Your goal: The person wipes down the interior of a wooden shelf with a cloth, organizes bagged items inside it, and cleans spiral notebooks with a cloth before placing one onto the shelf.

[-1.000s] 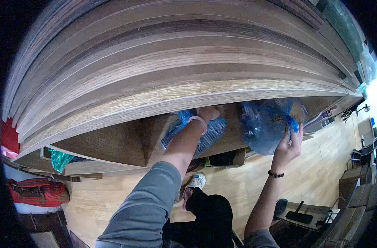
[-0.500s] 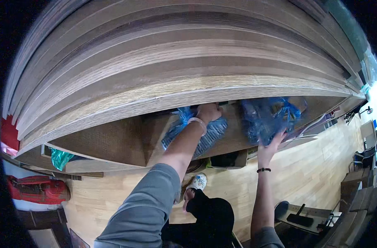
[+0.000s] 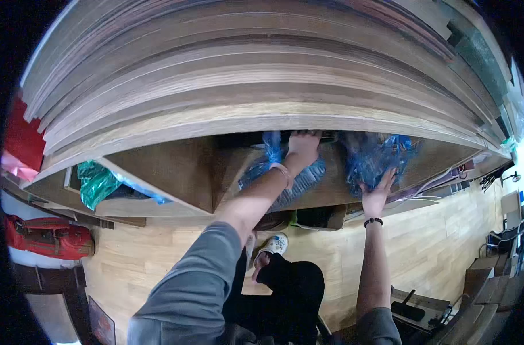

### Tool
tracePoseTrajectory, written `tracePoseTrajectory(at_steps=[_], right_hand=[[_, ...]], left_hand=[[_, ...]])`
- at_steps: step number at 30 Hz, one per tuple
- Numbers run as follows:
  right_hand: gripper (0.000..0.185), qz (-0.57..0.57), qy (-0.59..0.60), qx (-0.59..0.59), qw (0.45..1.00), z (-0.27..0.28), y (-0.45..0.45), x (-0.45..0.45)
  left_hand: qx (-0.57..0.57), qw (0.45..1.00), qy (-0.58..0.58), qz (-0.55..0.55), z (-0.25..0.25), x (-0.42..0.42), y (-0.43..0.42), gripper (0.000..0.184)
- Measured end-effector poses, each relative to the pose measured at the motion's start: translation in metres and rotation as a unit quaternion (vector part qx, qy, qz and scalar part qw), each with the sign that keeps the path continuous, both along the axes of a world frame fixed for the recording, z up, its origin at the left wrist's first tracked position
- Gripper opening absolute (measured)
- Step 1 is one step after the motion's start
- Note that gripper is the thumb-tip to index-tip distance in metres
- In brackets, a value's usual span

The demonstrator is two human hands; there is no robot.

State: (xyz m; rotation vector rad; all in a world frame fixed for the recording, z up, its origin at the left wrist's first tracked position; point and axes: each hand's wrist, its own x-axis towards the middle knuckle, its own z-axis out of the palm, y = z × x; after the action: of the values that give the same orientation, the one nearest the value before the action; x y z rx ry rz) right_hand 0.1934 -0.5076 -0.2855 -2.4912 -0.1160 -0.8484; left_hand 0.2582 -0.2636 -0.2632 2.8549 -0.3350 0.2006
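Observation:
Inside the wooden shelf compartment, my left hand (image 3: 304, 147) reaches over a blue plastic bag (image 3: 305, 178) with a knotted top and ribbed-looking contents. Its fingertips are at the back, partly hidden beneath the upper shelf edge, near a dark object (image 3: 239, 140); whether they grip anything is unclear. To the right, a second crumpled blue plastic bag (image 3: 370, 162) sits in the same compartment. My right hand (image 3: 378, 194) rests against that bag's front with thumb and fingers spread apart.
Above the compartment is a thick stack of wood-toned boards (image 3: 273, 86). A green plastic bag (image 3: 95, 183) pokes from the left compartment beyond a wooden divider (image 3: 164, 167). A red bag (image 3: 49, 237) lies on the floor at left. Below the shelf stands an open box (image 3: 335, 218).
The view has shifted slightly. My left hand has reached deeper toward the back of the shelf. My right hand stays at the right blue bag, its fingers now more spread.

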Motion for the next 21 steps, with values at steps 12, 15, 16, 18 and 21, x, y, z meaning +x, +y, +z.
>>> tracePoseTrajectory(at_steps=[12,15,16,18,21], right_hand=[[0.083,0.17,0.025,0.01,0.985,-0.005,0.171,-0.04],[0.071,0.154,0.027,-0.123,0.98,-0.002,0.181,-0.009],[0.069,0.194,0.096,-0.114,0.97,-0.003,0.184,-0.004],[0.065,0.273,0.233,-0.099,0.928,-0.005,0.186,0.005],[0.057,0.287,0.264,-0.06,0.919,-0.007,0.191,0.008]], left_hand=[[-0.269,0.899,-0.148,0.312,-0.028,-0.204,0.056,0.078],[-0.319,0.878,-0.135,0.33,-0.041,-0.194,0.051,0.095],[-0.333,0.885,-0.086,0.313,-0.039,-0.198,0.051,0.098],[-0.36,0.889,0.013,0.282,-0.039,-0.203,0.049,0.105],[-0.418,0.864,-0.031,0.278,-0.045,-0.194,0.057,0.109]])
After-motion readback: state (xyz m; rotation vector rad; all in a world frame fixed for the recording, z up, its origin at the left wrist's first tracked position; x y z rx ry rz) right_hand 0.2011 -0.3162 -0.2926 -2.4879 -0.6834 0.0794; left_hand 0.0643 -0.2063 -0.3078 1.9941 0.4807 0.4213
